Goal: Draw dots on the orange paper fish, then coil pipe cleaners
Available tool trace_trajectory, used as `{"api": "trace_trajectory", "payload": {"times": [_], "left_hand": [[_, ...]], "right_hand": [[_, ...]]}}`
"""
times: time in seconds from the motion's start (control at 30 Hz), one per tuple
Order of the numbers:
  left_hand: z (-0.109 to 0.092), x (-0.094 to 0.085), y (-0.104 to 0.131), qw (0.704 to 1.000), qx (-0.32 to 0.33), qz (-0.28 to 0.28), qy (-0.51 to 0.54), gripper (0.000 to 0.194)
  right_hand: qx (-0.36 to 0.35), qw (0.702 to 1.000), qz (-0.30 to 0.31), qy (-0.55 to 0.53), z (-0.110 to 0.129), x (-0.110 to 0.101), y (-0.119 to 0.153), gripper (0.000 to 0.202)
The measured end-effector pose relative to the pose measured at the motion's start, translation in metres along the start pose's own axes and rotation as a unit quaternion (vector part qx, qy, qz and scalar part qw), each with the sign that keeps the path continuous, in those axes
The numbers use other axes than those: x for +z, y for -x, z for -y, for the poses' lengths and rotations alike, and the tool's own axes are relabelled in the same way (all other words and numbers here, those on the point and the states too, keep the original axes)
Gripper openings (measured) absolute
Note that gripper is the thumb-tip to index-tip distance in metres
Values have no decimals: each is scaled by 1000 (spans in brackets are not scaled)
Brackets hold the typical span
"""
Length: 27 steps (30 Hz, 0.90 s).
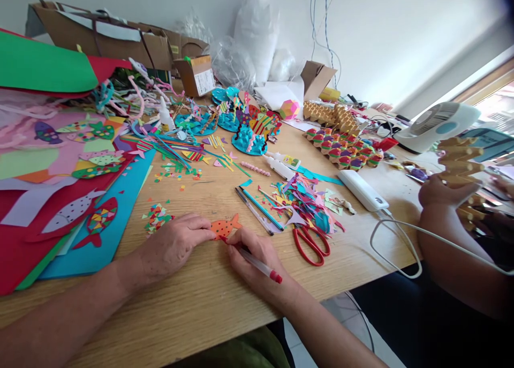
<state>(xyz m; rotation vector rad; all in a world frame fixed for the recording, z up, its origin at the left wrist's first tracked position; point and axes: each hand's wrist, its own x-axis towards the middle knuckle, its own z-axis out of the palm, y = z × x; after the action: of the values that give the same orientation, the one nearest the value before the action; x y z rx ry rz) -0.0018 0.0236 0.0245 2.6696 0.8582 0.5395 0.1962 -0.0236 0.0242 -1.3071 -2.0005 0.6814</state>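
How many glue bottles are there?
3: an upright bottle left of centre, plus a front bottle and a rear bottle lying side by side right of centre. Others may be hidden.

1 orange fish (pixel 225 228), 1 red pen (pixel 257 263), 1 pr scissors (pixel 297 242), 3 glue btls (pixel 280 168), 1 wht fan (pixel 433 124).

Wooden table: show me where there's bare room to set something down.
The broadest bare patch on the table lies between the left hand, the right hand and the near edge. A smaller one separates the red scissors from the white device. Crowded: the left side, under coloured sheets, and the paper-strip heap beyond the scissors.
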Motion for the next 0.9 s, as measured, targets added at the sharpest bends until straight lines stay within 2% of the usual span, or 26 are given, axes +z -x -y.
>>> {"api": "trace_trajectory", "payload": {"times": [0.9], "left_hand": [[1, 1, 1, 1000, 18, -13, -3, 45]], "right_hand": [[10, 1000, 1, -1, 3, -1, 0, 9]]}}
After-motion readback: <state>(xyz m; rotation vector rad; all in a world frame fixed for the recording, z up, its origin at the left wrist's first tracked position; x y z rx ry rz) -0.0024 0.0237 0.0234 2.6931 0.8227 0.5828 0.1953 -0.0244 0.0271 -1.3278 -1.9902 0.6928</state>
